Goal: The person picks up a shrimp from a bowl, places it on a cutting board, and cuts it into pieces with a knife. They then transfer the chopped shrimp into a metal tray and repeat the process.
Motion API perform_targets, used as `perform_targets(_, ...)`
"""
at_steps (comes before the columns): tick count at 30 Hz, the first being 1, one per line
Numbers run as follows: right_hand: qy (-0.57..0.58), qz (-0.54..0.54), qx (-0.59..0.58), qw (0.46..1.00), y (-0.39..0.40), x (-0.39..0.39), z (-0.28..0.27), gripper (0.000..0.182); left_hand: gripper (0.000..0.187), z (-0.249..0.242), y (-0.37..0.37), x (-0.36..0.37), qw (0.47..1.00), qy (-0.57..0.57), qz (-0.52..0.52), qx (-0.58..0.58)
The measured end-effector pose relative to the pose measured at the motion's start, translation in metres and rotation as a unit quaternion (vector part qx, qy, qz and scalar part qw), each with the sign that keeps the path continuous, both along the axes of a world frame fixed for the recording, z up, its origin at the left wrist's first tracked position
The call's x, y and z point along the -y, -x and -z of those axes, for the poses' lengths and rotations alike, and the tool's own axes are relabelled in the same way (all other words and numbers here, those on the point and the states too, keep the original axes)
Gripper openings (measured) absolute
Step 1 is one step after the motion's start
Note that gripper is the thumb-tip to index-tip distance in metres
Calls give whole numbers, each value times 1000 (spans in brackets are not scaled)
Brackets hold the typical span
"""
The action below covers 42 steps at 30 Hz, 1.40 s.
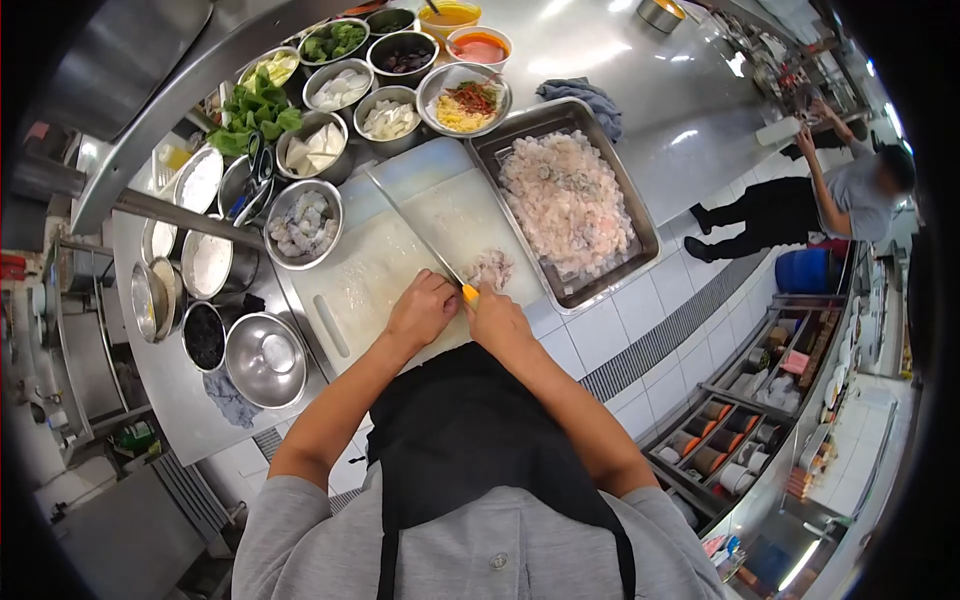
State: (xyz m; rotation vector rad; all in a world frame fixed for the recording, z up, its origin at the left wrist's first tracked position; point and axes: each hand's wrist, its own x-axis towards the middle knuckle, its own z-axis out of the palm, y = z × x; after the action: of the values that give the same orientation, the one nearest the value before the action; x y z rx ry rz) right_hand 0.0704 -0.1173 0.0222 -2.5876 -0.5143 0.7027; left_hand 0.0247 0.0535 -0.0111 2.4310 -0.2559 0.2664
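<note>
My right hand [500, 320] is closed around the yellow handle of a long knife [415, 224], its blade slanting away to the far left over the white cutting board [365, 285]. Beside the handle, my left hand [424, 306] rests at the board with fingers curled; whatever they grip is hidden. Just beyond my right hand lies a small heap of chopped pinkish-white pieces [490, 268]. To the right of the board, a deep metal tray [648, 245] holds many pale peeled shrimp [570, 195]. A steel bowl of greyish shrimp [303, 225] stands at the board's left.
Several bowls of ingredients crowd the back and left, among them broccoli [335, 42] and leafy greens [255, 115]. Scissors [258, 165] lean in a container. A steel bowl [265, 360] sits front left, a grey cloth [585, 105] behind the tray. Another person [815, 195] stands at right.
</note>
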Motion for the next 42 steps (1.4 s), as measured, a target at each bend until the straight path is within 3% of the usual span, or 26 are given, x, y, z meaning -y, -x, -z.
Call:
perform_targets(3, -1, -10, 4, 1000, -9, 9, -16, 42, 11, -4, 4, -4, 1000, 1, -20, 8)
perform_targets(9, -16, 6, 31, 999, -6, 44, -51, 41, 10, -62, -1, 2, 982, 106, -154, 39)
perform_targets(12, -44, 4, 80, 996, 1, 55, -39, 38, 10, -97, -24, 15, 983, 105, -128, 78)
perform_targets(15, -48, 5, 129, 991, 4, 60, -25, 33, 10, -113, -51, 28, 997, 59, -48, -11)
perform_targets(18, -39, 0, 169, 985, 3, 60, -19, 29, 12, -101, -72, 30, 977, -59, 38, -202)
perform_targets(21, -37, -9, 179, 983, 4, 62, -16, 28, 13, -86, -89, 38, 963, -44, 36, -262)
perform_targets(24, -43, -18, 175, 983, 7, 64, -16, 28, 14, -66, -100, 37, 970, -80, 46, -223)
perform_targets(27, -59, -23, 176, 982, 7, 69, -17, 28, 16, -71, -107, 31, 986, -9, 22, -167)
perform_targets(30, -71, -32, 178, 981, 7, 72, -21, 27, 18, -90, -104, 32, 975, 41, 10, -218)
perform_targets(33, -76, -41, 182, 979, 4, 71, -22, 27, 19, -92, -97, 39, 955, 1, 66, -290)
perform_targets(36, -86, -38, 187, 978, 2, 71, -19, 26, 19, -83, -96, 47, 968, -119, 70, -208)
perform_targets(39, -97, -37, 181, 978, 1, 74, -18, 25, 17, -73, -99, 38, 983, -141, 33, -115)
perform_targets(42, -97, -32, 169, 980, 0, 76, -18, 25, 18, -72, -100, 23, 984, -60, -36, -166)
